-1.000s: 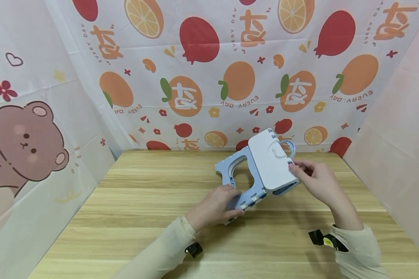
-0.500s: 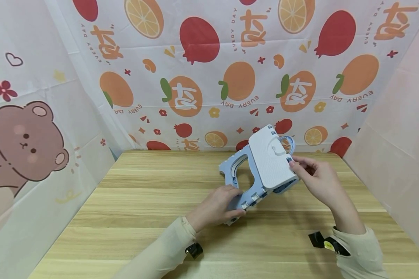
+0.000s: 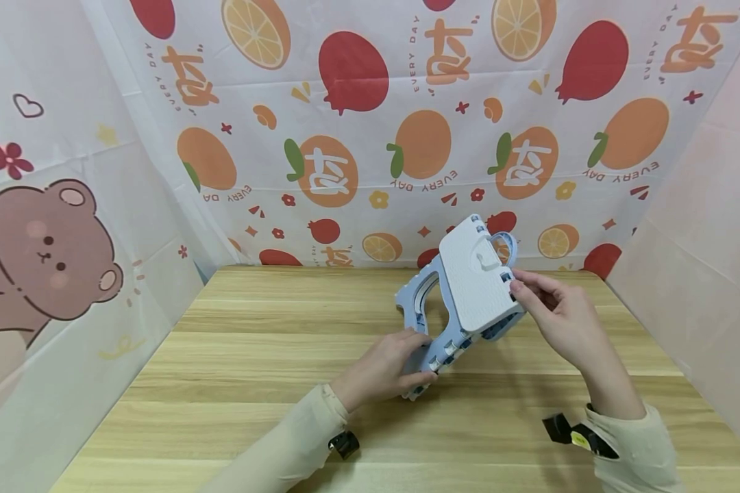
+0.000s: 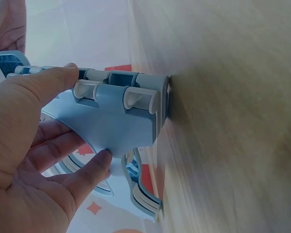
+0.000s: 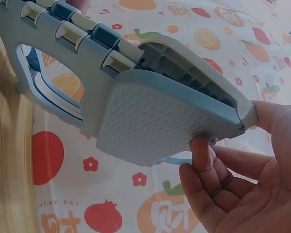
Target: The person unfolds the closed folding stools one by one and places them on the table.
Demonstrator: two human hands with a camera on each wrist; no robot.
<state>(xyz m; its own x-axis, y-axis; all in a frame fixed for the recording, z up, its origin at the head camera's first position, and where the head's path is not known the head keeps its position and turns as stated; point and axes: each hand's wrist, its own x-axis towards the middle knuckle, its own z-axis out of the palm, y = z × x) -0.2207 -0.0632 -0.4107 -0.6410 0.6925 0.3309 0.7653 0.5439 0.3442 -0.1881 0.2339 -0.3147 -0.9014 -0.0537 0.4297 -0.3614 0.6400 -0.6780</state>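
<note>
A blue-and-white plastic folding stool (image 3: 476, 284) stands tilted over the table's middle right, one blue leg panel (image 3: 451, 334) sloping down to the wood. My left hand (image 3: 385, 363) grips that panel low down; in the left wrist view the thumb lies along the hinged edge and other fingers reach the oval opening. With the thumb and fingers of my right hand (image 3: 558, 318) I pinch the outer edge of the folded seat. Its two halves (image 5: 150, 116) lie nearly together in the right wrist view, with a ribbed inside showing in the narrow gap. A blue loop handle (image 3: 507, 248) sticks out behind.
The wood-grain table (image 3: 253, 363) extends to both sides and in front. Close behind its far edge hangs a fruit-printed cloth (image 3: 370, 157). Plain pale cloth closes the right side, and a cloth with a bear (image 3: 55, 253) the left. Black devices (image 3: 344, 444) sit on both wrists.
The seat end of the stool has risen slightly and its leg end has shifted a little right. My right hand has moved slightly up with it; my left hand keeps its hold.
</note>
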